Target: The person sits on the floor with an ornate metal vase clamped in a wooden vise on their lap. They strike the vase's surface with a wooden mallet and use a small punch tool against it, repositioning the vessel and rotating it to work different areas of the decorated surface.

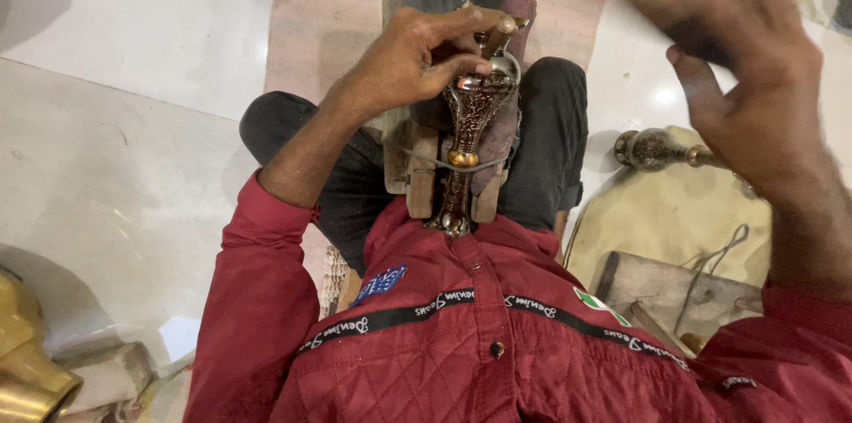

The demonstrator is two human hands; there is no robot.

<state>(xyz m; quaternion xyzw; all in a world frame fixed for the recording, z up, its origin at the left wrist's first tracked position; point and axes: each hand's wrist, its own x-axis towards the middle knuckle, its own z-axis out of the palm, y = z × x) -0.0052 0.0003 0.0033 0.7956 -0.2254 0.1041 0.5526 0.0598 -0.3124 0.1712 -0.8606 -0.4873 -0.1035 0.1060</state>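
Left hand (404,63) of mine is curled around the top of the dark, engraved brass vase-shaped piece (469,117), fingers closed on its rim and pinching a short wooden-handled tool (499,34) against the metal. That piece lies lengthwise along a wooden cradle block (424,176) between my knees, its narrow foot pointing at my red quilted jacket (479,334), with a thin cord crossing its gold band.

Right hand (754,77) is raised well clear to the side and motion-blurred; it seems to grip something thin, but I cannot tell what, or how tightly the fingers are closed.

As I judge it, the round body could roll in the cradle if my grip loosens, letting the tool skid across the engraving. A second engraved brass piece (657,150) lies on the pale cloth (674,210) near my right knee.
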